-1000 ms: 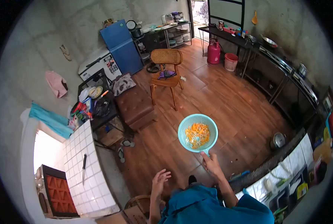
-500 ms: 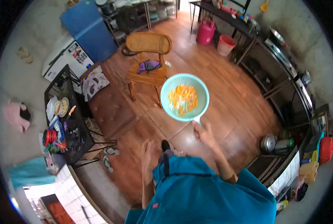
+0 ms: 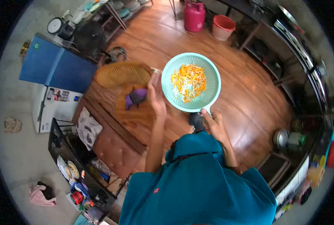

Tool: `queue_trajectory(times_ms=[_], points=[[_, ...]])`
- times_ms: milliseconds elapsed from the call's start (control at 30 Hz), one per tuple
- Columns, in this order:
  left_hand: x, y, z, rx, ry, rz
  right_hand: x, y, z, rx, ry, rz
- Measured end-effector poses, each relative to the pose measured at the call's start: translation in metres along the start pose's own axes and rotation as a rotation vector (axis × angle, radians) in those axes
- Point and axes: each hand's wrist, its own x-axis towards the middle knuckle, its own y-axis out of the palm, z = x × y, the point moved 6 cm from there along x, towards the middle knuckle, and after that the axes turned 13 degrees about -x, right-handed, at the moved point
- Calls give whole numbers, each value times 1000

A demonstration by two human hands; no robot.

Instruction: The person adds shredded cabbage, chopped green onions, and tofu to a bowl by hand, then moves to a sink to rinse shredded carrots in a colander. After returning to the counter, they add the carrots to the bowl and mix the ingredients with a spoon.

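Note:
A light turquoise plastic strainer (image 3: 167, 73) hangs over the floor in front of my body. Inside it lie thin orange and whitish strips (image 3: 189, 83). My right hand (image 3: 214, 123) is wrapped round the strainer's short handle, at its lower edge. Raised beside the strainer's left rim is my left hand (image 3: 157, 98), its fingers stretched upward and holding nothing. Whether its fingertips touch the rim I cannot tell.
A wooden chair (image 3: 124, 75) with a purple cloth (image 3: 137, 97) stands left of the strainer, near a brown cushioned bench (image 3: 118, 153). Further off are a pink gas cylinder (image 3: 194, 17) and a red bucket (image 3: 223, 27). A dark metal counter (image 3: 287, 41) runs along the right.
My left hand has risen from low on the left to the strainer's left side. The strainer appears slightly higher and larger, and the view of the room has turned and shifted.

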Motion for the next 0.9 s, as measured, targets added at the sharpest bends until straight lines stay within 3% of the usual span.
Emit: queue_trajectory(times_ms=[233,267,300,333,400,467,533,567,633,767,900], points=[[220,0,37,54,35,-226,284,-29,142,-109,-125,127],[175,12,17,72,53,-175,231,-28,141,-100,-180,82],[199,8,21,86,65,-205,263,-24,156,-121,-170,126],[262,-2,36,62,79,-227,333,-19,177,-143,-187,128],[297,-35,61,100,35,-349,391,-23,178,-222,-251,62],[337,-57,85,436,-89,-249,427,-18,202,-154,-288,119],[388,-94,125,232,-97,-449,481,-16,229,-162,-227,187],[431,-90,118,220,-67,-437,513,-13,250,-172,-259,191],[489,-67,119,164,-209,-405,564,-21,273,-84,-117,175],[613,-54,109,226,-249,-250,679,-39,293,-102,-209,141],[722,-59,111,293,-300,-149,771,-43,326,-88,-91,69]])
